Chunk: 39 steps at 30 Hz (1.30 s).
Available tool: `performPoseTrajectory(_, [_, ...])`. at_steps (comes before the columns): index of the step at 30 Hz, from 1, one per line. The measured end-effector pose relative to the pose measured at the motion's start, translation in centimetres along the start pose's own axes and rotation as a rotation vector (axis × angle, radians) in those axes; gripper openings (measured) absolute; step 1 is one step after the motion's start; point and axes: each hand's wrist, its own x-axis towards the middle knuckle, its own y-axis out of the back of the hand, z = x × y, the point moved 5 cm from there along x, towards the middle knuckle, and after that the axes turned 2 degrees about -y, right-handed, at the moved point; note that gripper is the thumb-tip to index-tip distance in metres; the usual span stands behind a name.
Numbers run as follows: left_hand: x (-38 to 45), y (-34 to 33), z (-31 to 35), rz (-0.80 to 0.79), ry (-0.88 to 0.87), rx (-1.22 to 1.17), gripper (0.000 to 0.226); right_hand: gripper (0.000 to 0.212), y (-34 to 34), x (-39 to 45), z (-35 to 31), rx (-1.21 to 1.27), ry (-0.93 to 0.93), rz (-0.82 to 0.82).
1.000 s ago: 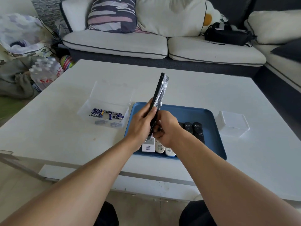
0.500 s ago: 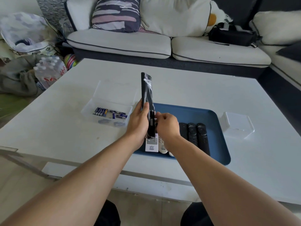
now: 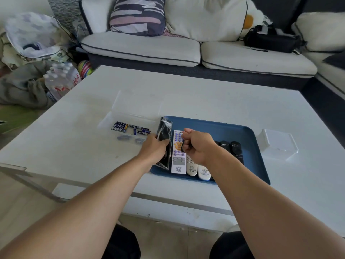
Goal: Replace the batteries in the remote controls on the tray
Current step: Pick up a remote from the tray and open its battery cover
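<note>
Head view: blue tray (image 3: 240,131) sits on white surface (image 3: 186,94), near its front edge. L hand (image 3: 155,148) grips a black remote (image 3: 164,135) in clear wrap, lying at tray's left edge. R hand (image 3: 197,144) is curled over tray's middle, pinching a small dark piece; can't tell what it is. White remote (image 3: 178,159) w/ purple buttons lies in tray just right of the black one, then two smaller white remotes (image 3: 197,168) at tray's front, dark remotes (image 3: 231,148) further right. Clear box w/ batteries (image 3: 130,128) just left of tray. White box (image 3: 278,144) right of tray.
</note>
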Motion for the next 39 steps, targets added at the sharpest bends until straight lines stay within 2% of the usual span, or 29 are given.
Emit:
performPoseTrajectory(4, [0.4,0.0,-0.8,-0.003,-0.049,0.253,0.022,0.033,0.0,-0.5,-0.4,-0.007,0.024,-0.014])
performPoseTrajectory(10, [0.9,-0.3,-1.6,-0.058,-0.031,0.407,0.027,0.039,0.5,-0.6,-0.6,-0.031,0.012,-0.007])
performPoseTrajectory(14, [0.5,-0.1,-1.1,-0.010,-0.111,0.616,0.019,0.045,0.9,-1.2,-0.9,-0.058,0.035,0.004])
performPoseTrajectory(17, [-0.6,-0.5,-0.1,0.025,-0.170,0.802,0.032,0.047,1.9,-1.7,-1.5,-0.125,0.098,0.045])
performPoseTrajectory(20, [-1.6,-1.4,1.0,0.086,-0.234,0.920,0.029,0.052,3.6,-1.7,-1.9,-0.155,0.147,0.095])
performPoseTrajectory(25, [-2.2,-4.8,4.5,0.172,-0.521,0.830,0.036,0.057,9.4,-2.5,-4.0,-0.335,0.312,0.296])
performPoseTrajectory(30, [-3.2,-11.1,6.8,-0.013,-0.707,0.713,0.052,0.043,15.7,-3.7,-7.5,-0.647,0.537,0.551])
performPoseTrajectory(33, [-3.8,-15.1,8.1,-0.123,-0.820,0.710,0.054,0.044,19.7,-3.9,-9.1,-0.937,0.520,0.706])
performPoseTrajectory(36, [-4.1,-18.3,8.7,-0.195,-0.847,0.693,0.057,0.074,23.3,-4.0,-10.0,-1.250,0.448,0.793])
performPoseTrajectory(39, [-4.2,-21.3,9.2,-0.276,-0.827,0.676,0.065,0.070,26.0,-3.1,-9.6,-1.373,0.367,0.791])
